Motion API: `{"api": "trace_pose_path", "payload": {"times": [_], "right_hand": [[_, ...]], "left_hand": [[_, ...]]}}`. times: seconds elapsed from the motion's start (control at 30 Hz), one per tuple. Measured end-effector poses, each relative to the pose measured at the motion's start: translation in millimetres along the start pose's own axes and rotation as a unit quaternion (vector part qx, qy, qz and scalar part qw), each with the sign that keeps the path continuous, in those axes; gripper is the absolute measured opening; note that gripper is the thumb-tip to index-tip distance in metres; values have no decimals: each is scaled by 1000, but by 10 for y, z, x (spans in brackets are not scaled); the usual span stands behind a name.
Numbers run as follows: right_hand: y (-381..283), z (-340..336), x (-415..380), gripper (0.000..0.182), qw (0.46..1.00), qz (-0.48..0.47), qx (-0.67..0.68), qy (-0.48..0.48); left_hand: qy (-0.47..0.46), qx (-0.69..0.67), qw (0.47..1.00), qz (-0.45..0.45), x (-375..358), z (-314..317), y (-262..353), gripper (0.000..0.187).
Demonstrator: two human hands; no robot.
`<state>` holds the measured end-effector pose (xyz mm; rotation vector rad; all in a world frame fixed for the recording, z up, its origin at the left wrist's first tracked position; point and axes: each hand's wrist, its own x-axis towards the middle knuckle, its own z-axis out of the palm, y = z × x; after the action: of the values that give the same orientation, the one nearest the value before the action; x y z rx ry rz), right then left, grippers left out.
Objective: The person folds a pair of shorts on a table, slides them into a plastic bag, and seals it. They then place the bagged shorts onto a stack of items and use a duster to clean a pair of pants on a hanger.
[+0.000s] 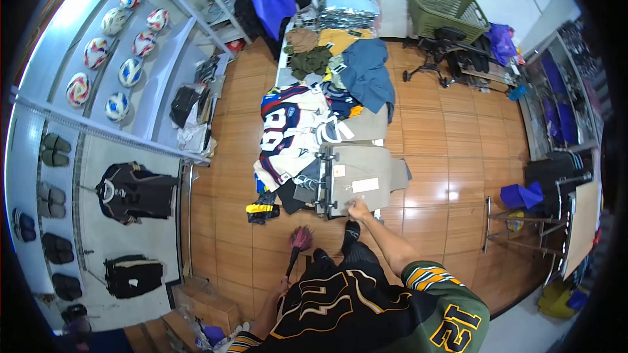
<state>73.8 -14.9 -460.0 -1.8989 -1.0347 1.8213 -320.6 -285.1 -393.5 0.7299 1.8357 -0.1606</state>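
Observation:
My right hand is closed at the near edge of some folded grey-beige trousers lying on a low table; what its fingers pinch is too small to name. A white tag rests on the trousers just beyond this hand. Black clip hangers lie along their left side. Low at my left side, my left hand is wrapped round the dark handle of a duster with a pinkish-purple head, which points away from me over the floor.
A white jersey and a blue garment are heaped on the table. Behind it stands a green basket. Shelves with balls line the left wall. A metal-framed stand is at the right.

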Motion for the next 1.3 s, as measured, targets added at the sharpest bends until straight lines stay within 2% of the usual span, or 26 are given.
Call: {"api": "trace_pose_path", "payload": {"times": [0.07,0.13,0.17,0.23,0.27,0.3,0.33,0.43,0.5,0.53,0.57,0.6,0.63,0.67,0.7,0.73,0.8,0.87,0.93,1.0,1.03,1.1,1.2,1.23,1.27,1.3], "right_hand": [[304,-53,-299,30,998,32,15,54],[506,-213,-682,25,996,34,-58,52],[931,-179,-636,22,997,35,-35,61],[1595,-121,-770,19,995,40,5,93],[1758,-117,-956,16,986,90,94,104],[1863,-100,-1132,13,967,135,185,113],[1896,-76,-1365,13,959,136,205,138],[2038,170,-2075,13,899,166,308,264],[2239,463,-2422,19,814,164,422,363],[2299,626,-2601,19,790,162,445,390],[2342,819,-2793,21,749,166,482,423],[2408,1059,-2941,24,707,171,517,451],[2568,1338,-3019,24,680,169,536,471],[2816,1653,-3062,26,664,178,558,465],[3023,1995,-3103,29,649,186,578,458],[3146,2351,-3132,28,608,202,603,476],[3301,3129,-3218,28,543,229,649,481],[3294,3837,-3409,27,510,262,683,453],[3130,4311,-3663,28,474,276,709,442],[3037,4766,-3809,34,383,326,762,409],[2994,4965,-3824,34,360,320,774,410],[2970,5330,-3822,39,255,268,812,450],[3132,5648,-3890,44,207,212,831,471],[3167,5672,-3976,44,189,207,836,472],[3240,5665,-4093,43,195,223,812,503],[3285,5635,-4263,43,202,240,786,532]], "left_hand": [[-15,54,998,23,136,-98,110,61],[-36,156,984,82,193,-245,340,62],[-44,172,979,96,234,-313,482,62],[-69,320,940,100,312,-424,783,60],[-76,339,930,117,334,-464,931,60],[-75,314,942,93,233,-502,1145,58],[-74,290,952,68,217,-527,1295,57],[-95,405,890,186,660,-587,1436,54],[-109,472,838,250,780,-605,1594,52],[-111,509,801,294,834,-595,1695,50],[-191,529,764,317,1363,-592,1676,45],[-201,552,737,334,1204,-541,1844,45],[-180,550,766,280,820,-506,1993,45],[-155,544,793,225,482,-459,2133,45],[-187,577,768,205,719,-400,2146,46],[-192,598,747,219,841,-312,2151,46],[-204,663,648,315,996,-157,2145,47],[-213,683,624,314,999,1,2116,45],[-193,632,607,441,651,140,2018,45],[-213,650,562,465,559,350,1966,44],[-231,657,536,477,479,472,1941,44],[-246,675,481,503,330,714,1891,41],[-281,721,428,466,-161,1101,1813,40],[-268,739,429,444,-158,1308,1749,41],[-271,745,413,448,-159,1481,1672,41],[-264,742,371,493,-237,1643,1583,42]]}}
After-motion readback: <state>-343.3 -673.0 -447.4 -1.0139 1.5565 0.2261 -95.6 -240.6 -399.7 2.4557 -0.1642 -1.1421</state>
